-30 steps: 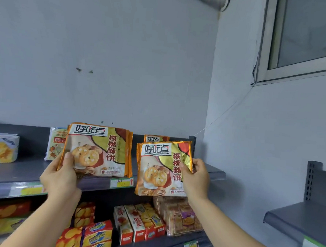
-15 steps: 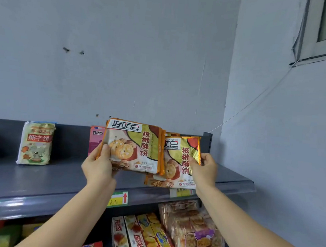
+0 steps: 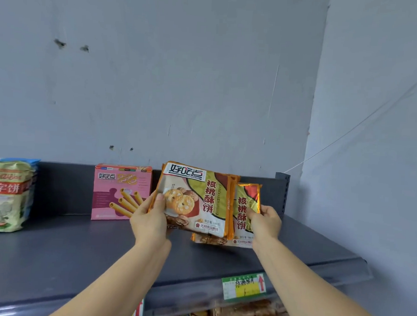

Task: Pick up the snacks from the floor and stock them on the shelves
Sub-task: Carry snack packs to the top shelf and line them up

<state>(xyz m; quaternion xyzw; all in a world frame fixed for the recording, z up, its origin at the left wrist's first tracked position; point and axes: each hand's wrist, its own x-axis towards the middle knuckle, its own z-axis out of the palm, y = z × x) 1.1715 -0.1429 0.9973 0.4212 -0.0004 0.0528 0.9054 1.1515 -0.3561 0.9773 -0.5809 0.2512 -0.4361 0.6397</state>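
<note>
The walnut cookie packet (image 3: 195,200) in my left hand (image 3: 151,220) is over the right half of the top shelf (image 3: 77,247), tilted a little with its printed face toward my camera. My thumb lies across the packet's front near its left edge and the other fingers are curled round behind, so the grip is firm. Its right side overlaps a second walnut cookie packet (image 3: 242,208), which sits lower and slightly further right. My right hand (image 3: 264,221) pinches that one at its right edge, thumb on the front and fingers wrapped behind. Its bottom edge is down at the shelf surface, though I cannot tell from here whether it actually touches. An orange edge peeks out behind the top right corner of the first packet; I cannot tell whether it belongs to a third packet.

Just left of my left hand, a pink egg roll box (image 3: 121,192) stands upright against the dark back panel. Well apart at the far left stands a green bear biscuit bag (image 3: 5,195), also upright. A green and yellow price label (image 3: 243,286) with a red arrow is fixed to the shelf's front lip below my right forearm. Under it, wrapped pastries (image 3: 250,314) show on the lower level.
</note>
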